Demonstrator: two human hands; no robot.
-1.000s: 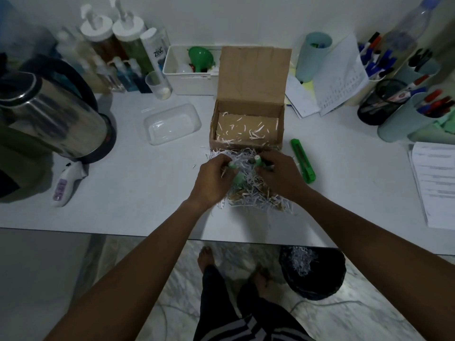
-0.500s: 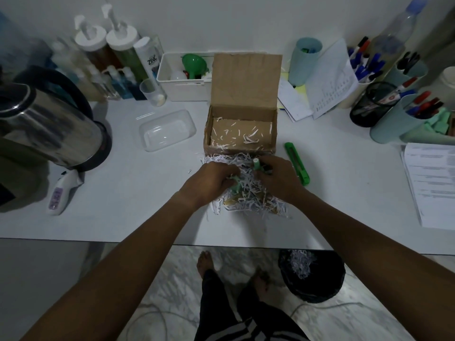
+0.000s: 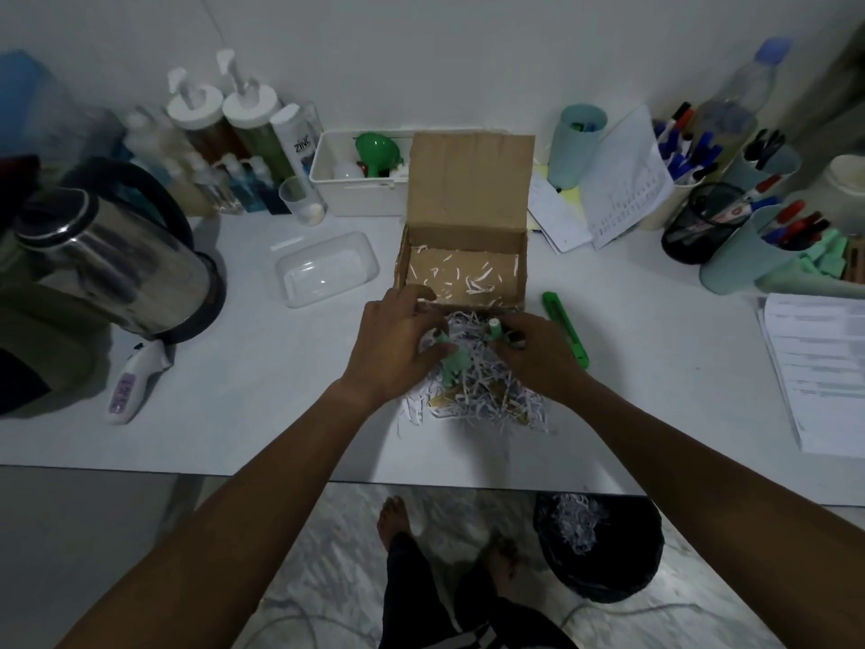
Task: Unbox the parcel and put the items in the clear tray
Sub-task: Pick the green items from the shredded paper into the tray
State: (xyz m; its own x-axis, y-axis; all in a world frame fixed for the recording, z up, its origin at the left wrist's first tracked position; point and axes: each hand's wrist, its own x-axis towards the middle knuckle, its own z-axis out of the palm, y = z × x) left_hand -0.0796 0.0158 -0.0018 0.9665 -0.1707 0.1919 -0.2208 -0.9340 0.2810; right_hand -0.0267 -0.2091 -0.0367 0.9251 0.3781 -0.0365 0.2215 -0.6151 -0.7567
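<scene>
Pale-green small items (image 3: 453,363) sit in white shredded paper (image 3: 472,391) on desk (image 3: 262,381); our left hand (image 3: 398,348) grip pinches one, right hand (image 3: 538,358) grip closed round another w/ white cap.

A white bottle (image 3: 296,143) at eleven o'clock is showing the word "ZINC" on its label. Printed sheets (image 3: 824,367) at three o'clock are carrying text too blurred to read.

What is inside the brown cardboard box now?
Inside the open brown cardboard box only a few white paper shreds lie on its floor. The near edge of the floor is hidden behind the left hand and front wall.
</scene>
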